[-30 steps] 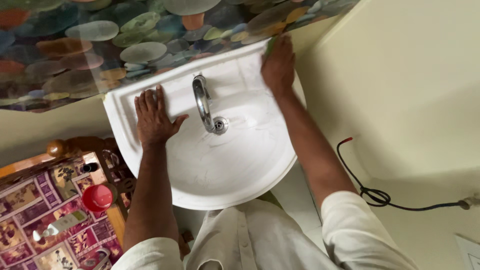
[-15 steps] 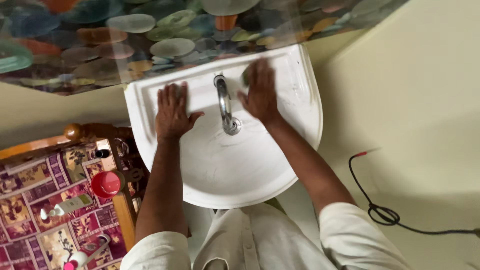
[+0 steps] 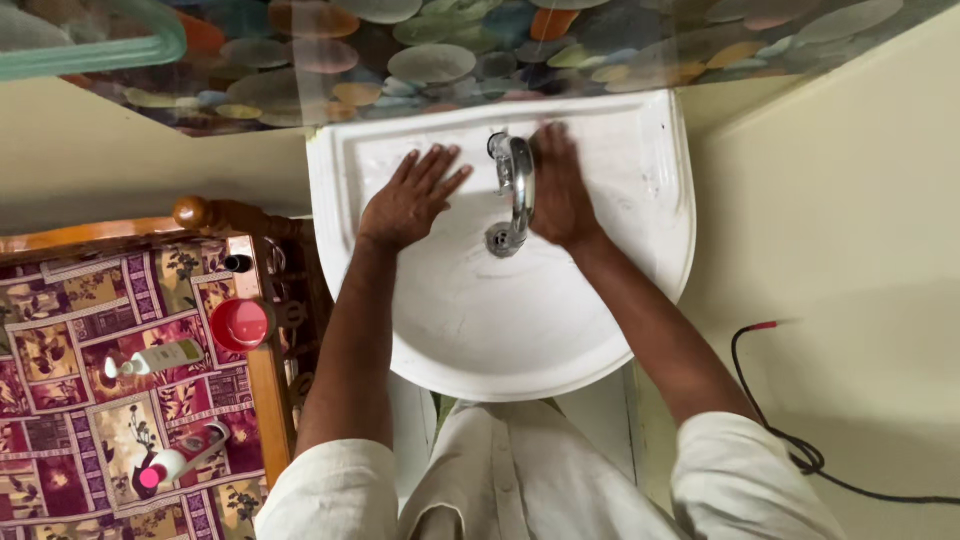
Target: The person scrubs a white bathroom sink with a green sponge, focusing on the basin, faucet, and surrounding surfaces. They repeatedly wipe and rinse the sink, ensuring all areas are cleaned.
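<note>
Fingers of the left hand [image 3: 413, 200] lie spread and flat on the back ledge of the basin [image 3: 650, 180], palm down, gripping nothing. The right hand [image 3: 560, 190] presses just right of the tap [image 3: 515, 185], at about three o'clock from it; its fingers are blurred, and whether they close on anything cannot be told. The tap stands between the two hands, a curved chrome spout, smooth and shiny, arching toward the bowl. The basin is white glazed ceramic, glossy, with a straight raised back edge and a rounded front; faint grey streaks and scuffs mark the bowl and the ledge. It sits in the upper middle of the view, its back against the wall.

At twelve o'clock from the basin runs wall tiling [image 3: 430, 60] printed with rounded pebbles in green, grey and orange. At nine o'clock stands a wooden chair or stand [image 3: 262, 390] with a turned knob, covered by a patchwork floral cloth [image 3: 60, 400] in maroon and cream. On the cloth lie a round red cup [image 3: 240, 323], a pale pump bottle [image 3: 160, 358] on its side, and a white bottle with a pink cap [image 3: 175, 465]. At four o'clock a thin black cable [image 3: 800, 450] with a red tip coils on the pale cream floor. Off-white sleeves [image 3: 740, 480] cover the upper arms.
</note>
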